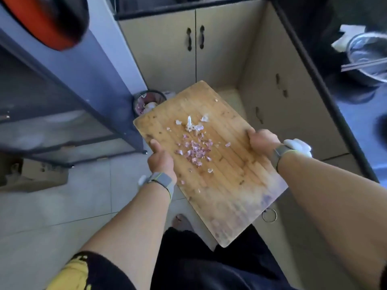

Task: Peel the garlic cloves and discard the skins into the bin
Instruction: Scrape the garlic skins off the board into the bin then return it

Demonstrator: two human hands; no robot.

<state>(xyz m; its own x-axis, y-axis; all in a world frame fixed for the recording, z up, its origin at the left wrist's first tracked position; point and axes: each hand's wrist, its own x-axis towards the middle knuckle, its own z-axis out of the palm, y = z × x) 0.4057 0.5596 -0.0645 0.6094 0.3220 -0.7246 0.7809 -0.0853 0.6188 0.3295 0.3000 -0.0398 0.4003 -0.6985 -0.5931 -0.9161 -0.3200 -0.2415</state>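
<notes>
A wooden cutting board [226, 185] is held in the air over the floor, its far end pointing toward a small round bin [146, 101]. My left hand [160, 160] grips the board's left edge, thumb on top. On the right edge, my right hand [262, 141] grips it the same way. Purple and white garlic skins [194, 149] lie scattered across the board's middle. The bin stands on the floor in the corner, partly hidden behind the board's far end, with scraps inside.
Beige cabinet doors [194, 49] stand behind the bin and along the right. A grey appliance [69, 86] is on the left. A metal bowl [368, 57] with chopsticks sits on the dark counter at right. A cardboard box [35, 172] lies on the tiled floor.
</notes>
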